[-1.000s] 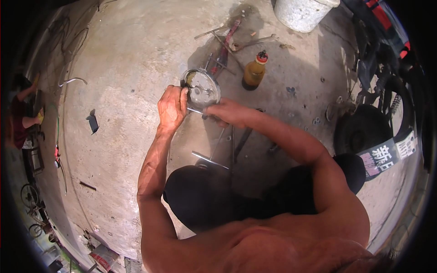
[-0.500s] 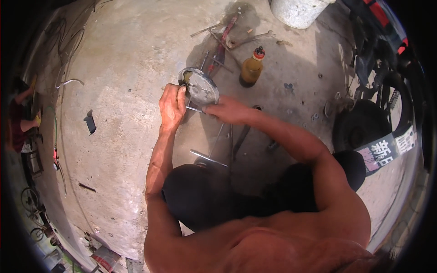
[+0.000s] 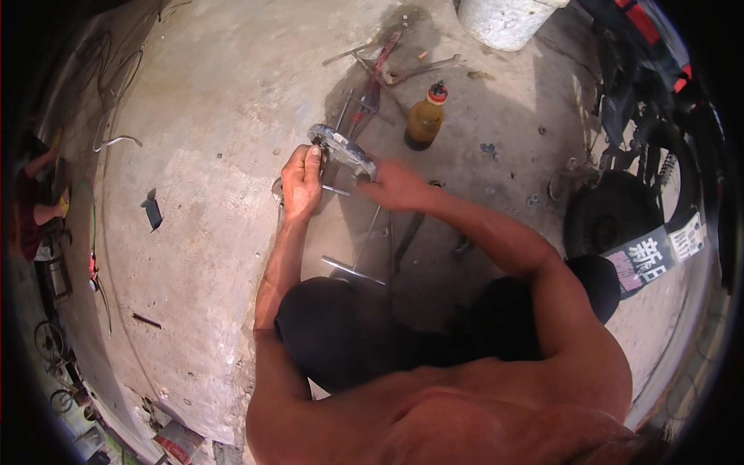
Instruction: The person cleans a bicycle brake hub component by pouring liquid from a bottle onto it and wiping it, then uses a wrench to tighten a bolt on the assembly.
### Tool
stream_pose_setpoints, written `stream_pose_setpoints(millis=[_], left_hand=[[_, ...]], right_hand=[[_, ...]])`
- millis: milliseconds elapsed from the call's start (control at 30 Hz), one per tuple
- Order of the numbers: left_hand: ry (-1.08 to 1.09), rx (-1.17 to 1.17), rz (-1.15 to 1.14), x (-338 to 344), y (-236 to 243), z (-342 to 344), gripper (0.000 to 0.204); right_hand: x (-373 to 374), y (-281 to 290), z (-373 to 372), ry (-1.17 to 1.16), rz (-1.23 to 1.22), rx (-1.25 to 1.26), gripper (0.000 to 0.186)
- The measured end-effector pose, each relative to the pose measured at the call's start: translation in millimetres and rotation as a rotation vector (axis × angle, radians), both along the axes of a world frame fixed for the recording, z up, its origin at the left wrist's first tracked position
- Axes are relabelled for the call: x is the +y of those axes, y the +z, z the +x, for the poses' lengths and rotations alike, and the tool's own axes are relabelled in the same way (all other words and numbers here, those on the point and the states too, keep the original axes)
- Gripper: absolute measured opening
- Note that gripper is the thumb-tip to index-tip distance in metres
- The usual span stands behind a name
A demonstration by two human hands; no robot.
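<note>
Two bare hands on a round metal disc point(image 3: 342, 147) above the concrete floor point(image 3: 201, 116), left hand point(image 3: 301, 180) gripping its rim, right hand point(image 3: 394, 186) blurred, apparently pinching the other edge, amber bottle point(image 3: 425, 118) with red cap just beyond, black-and-white sign point(image 3: 649, 254) at right.

amber bottle point(image 3: 425, 120), grey bucket point(image 3: 505, 19), motorbike wheel point(image 3: 610, 209)
</note>
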State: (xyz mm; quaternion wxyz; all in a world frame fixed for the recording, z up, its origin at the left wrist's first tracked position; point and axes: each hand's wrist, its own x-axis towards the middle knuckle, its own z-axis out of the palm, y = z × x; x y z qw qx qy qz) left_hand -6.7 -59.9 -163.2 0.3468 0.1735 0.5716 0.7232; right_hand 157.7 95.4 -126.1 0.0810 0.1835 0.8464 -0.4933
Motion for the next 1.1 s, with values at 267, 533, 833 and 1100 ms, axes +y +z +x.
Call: stream_pose_setpoints(millis=[267,533,833,1100], left_hand=[[0.073,-0.073,-0.281,-13.9,2.8,-3.8,0.029],[-0.008,0.063,-0.143,-10.3,-4.5,12.1,0.029],[0.140,-0.245,-0.145,-15.2,20.6,14.8,0.030],[0.070,0.100,-0.186,-14.4,2.6,19.4,0.031]], right_hand=[[-19.9,1.0,-11.4,-0.049,-0.283,-0.002,0.051],[-9.2,-7.9,4.6,0.002,0.045,0.216,0.045],[-22.8,-17.3,-4.5,-0.010,0.106,0.334,0.045],[-9.5,-4.7,-2.7,-0.027,-0.075,0.237,0.043]])
